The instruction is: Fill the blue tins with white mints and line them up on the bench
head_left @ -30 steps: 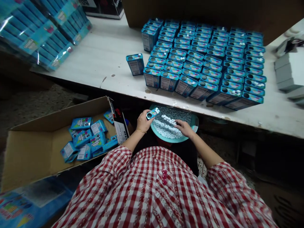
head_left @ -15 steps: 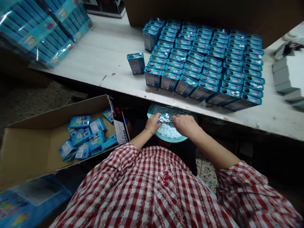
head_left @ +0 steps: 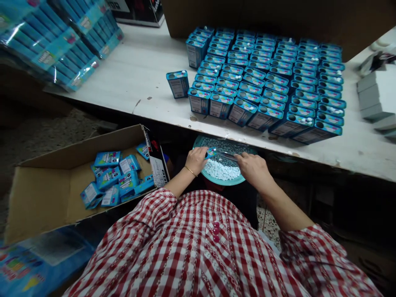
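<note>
My left hand point(head_left: 197, 160) is closed around a small blue candy box point(head_left: 210, 153), holding it over the left side of a turquoise basin point(head_left: 230, 182). Small white candies point(head_left: 221, 170) fill the basin, and a few show on the box's top. Fingers of my right hand point(head_left: 252, 165) are wrapped round the handle of a shiny scoop point(head_left: 228, 156), which points left toward the box just above the candies. The scoop's exact shape is hard to make out.
Rows of upright blue boxes point(head_left: 256, 86) stand on the white table point(head_left: 148, 70), with one box point(head_left: 177, 84) apart on their left. Wrapped packs point(head_left: 62, 49) lie at back left. An open carton point(head_left: 40, 194) beside me holds several blue boxes point(head_left: 108, 177).
The heap of white candies on the box is gone, leaving only a few. My right hand and the scoop have drawn back to the right, away from the box.
</note>
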`<state>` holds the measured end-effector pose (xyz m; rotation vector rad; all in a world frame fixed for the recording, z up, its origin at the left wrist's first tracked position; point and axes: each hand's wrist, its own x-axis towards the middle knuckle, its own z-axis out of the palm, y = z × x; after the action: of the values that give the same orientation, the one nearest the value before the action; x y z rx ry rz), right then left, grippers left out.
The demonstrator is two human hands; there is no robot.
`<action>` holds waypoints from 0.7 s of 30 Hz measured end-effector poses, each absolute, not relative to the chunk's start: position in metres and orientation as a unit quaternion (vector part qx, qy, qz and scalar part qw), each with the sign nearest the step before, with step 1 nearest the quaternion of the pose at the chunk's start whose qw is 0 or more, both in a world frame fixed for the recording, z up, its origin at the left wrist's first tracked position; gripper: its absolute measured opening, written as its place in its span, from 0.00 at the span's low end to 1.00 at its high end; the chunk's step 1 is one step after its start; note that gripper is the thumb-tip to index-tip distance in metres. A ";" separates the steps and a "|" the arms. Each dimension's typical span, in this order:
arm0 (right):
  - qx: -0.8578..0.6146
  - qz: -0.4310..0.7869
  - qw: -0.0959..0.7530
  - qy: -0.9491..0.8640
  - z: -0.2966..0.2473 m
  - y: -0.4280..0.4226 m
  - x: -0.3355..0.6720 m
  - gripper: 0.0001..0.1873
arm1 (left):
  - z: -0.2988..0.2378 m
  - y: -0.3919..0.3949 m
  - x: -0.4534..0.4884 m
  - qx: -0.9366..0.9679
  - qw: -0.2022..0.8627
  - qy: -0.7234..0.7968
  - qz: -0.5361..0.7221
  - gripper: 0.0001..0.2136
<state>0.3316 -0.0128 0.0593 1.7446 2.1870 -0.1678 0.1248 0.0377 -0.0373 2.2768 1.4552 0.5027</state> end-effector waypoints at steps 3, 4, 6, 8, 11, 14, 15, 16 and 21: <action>0.649 -0.061 0.162 0.741 0.051 -0.023 0.346 0.19 | -0.026 0.040 0.111 0.807 0.186 0.524 0.198 0.17; 0.659 -0.068 0.155 0.733 0.048 -0.025 0.350 0.19 | -0.021 0.041 0.106 0.805 0.186 0.522 0.210 0.17; 0.673 -0.086 0.134 0.723 0.042 -0.029 0.358 0.20 | -0.010 0.042 0.096 0.801 0.184 0.515 0.243 0.17; 0.683 -0.107 0.107 0.714 0.034 -0.031 0.363 0.20 | 0.003 0.043 0.089 0.799 0.176 0.504 0.276 0.17; 0.692 -0.139 0.076 0.705 0.018 -0.035 0.369 0.19 | 0.019 0.046 0.085 0.814 0.163 0.475 0.294 0.17; 0.694 -0.164 0.068 0.698 0.003 -0.036 0.373 0.20 | 0.029 0.051 0.084 0.836 0.152 0.449 0.277 0.16; 0.697 -0.167 0.066 0.695 -0.001 -0.036 0.375 0.20 | 0.031 0.054 0.083 0.837 0.151 0.450 0.273 0.15; 0.700 -0.168 0.064 0.691 -0.004 -0.037 0.376 0.20 | 0.034 0.057 0.081 0.830 0.151 0.460 0.277 0.15; 0.715 -0.178 0.047 0.674 -0.014 -0.040 0.385 0.20 | 0.048 0.093 0.062 0.717 0.184 0.562 0.369 0.17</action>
<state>0.3855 -0.0404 -0.0137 2.1817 2.0568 -0.5445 0.0625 0.0929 0.0480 2.0219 1.5832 1.0406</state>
